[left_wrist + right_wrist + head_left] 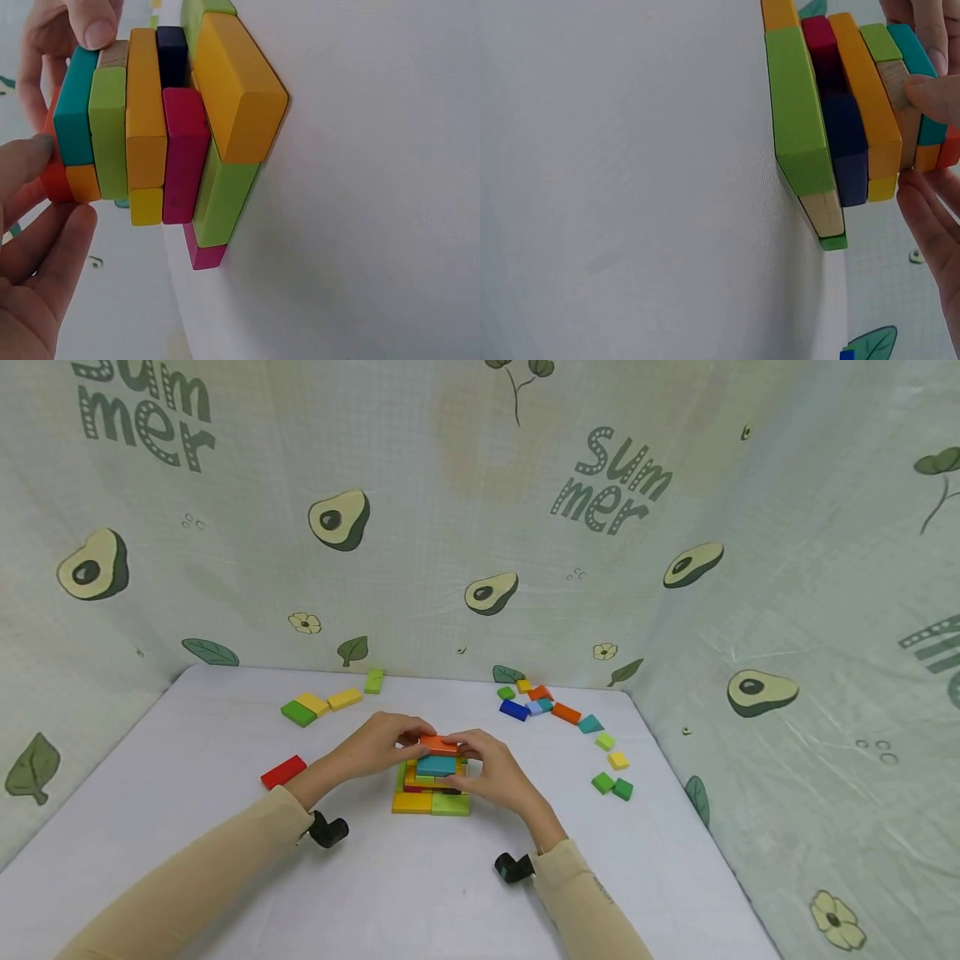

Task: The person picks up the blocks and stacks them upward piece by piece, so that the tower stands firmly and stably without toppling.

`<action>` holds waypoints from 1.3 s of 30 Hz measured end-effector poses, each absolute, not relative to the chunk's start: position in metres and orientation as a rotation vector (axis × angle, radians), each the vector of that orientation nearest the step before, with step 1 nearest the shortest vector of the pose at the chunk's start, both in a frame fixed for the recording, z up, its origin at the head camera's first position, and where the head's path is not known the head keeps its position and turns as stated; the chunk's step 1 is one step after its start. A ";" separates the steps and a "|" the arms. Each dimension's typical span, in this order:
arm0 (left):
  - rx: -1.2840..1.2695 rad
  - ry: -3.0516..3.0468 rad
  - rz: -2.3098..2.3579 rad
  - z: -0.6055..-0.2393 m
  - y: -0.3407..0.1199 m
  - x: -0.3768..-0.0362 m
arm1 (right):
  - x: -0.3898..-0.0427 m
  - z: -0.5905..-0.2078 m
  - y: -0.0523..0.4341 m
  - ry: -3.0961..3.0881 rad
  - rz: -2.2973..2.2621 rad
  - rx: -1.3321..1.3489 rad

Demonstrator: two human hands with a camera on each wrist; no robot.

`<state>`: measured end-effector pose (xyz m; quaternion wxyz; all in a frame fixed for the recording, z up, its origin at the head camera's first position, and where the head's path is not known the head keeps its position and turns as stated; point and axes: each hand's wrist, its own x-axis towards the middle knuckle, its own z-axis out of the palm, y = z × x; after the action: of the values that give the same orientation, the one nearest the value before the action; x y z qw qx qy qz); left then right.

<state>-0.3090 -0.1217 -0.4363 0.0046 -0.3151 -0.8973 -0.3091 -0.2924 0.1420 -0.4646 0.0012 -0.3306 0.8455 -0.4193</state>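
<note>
A layered tower of coloured wooden blocks [412, 802] stands in the middle of the table. On its top lies an orange-red block [438, 745], its left end pinched between the thumb and fingers of my left hand [378, 745]. My right hand [491, 768] grips the upper layers from the right. Its thumb [934, 97] presses by a teal block [913, 49] and a bare wood block [900, 97], with fingers curled round the far side. Below these sit yellow-orange [146, 105], magenta [184, 165] and dark blue [847, 150] blocks over a green and yellow base.
A red block [283, 772] lies to the left. Green and yellow blocks [345, 698] lie at the back left. A loose arc of several blocks, including a blue one [513, 710] and green ones [622, 789], runs down the right. A patterned cloth [420, 527] hangs behind.
</note>
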 end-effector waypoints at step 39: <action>-0.539 -2.964 -0.799 -0.456 -0.298 -0.263 | -0.291 -0.464 0.142 2.634 -1.331 -0.989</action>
<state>-0.2635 -0.2977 -0.4558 0.0124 -0.1728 -0.9509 -0.2564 -0.2911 0.1415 -0.4643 0.0146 -0.3178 0.8462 -0.4275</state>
